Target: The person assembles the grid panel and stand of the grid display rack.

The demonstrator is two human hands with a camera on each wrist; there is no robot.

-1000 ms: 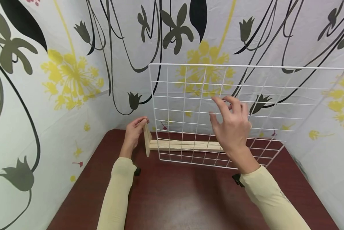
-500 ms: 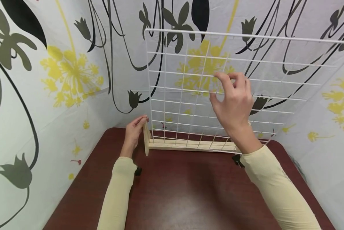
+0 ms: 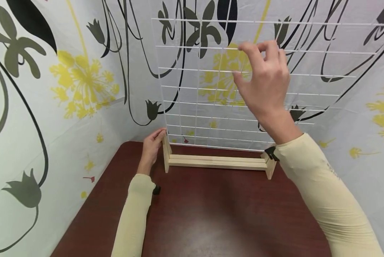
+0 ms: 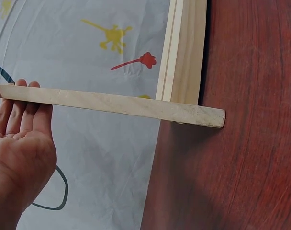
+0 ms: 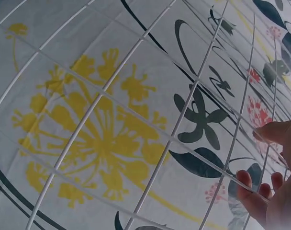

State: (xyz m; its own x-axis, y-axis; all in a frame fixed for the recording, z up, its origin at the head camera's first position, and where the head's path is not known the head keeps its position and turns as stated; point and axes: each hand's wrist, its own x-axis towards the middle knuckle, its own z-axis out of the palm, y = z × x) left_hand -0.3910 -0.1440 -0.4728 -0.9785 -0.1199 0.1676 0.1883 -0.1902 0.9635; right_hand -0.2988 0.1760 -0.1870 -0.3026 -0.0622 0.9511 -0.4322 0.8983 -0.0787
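The left hand [image 3: 151, 148] has its fingers and thumb closed around the upper end of the left end piece [image 3: 166, 153] of a wooden stand [image 3: 217, 163]. In the left wrist view several fingers lie along one side of this pale wood, while the thumb is mostly cut by the picture edge. The right hand [image 3: 265, 80] is half closed: the fingers are bent and, together with the thumb, they take hold of a white wire grid [image 5: 170, 139]. In the right wrist view a visible gap remains between thumb and fingers, with wires passing there.

The grid is held up above the worktop [image 3: 211, 221], its upper part going out of the head view. Its bottom wire appears higher than the long rails of the stand, and its lower left corner is just beside the top of the left end piece; whether they touch, I cannot tell.

The stand is upright on the worktop, near its far edge. The rails run between the left end piece and the right end piece [image 3: 270, 169], which is partly hidden by a black strap [image 3: 270, 152] at the right wrist. Behind everything is a white covering [image 3: 134, 64] with grey, black and yellow plant figures. Both arms wear pale yellow sleeves [image 3: 329, 189].
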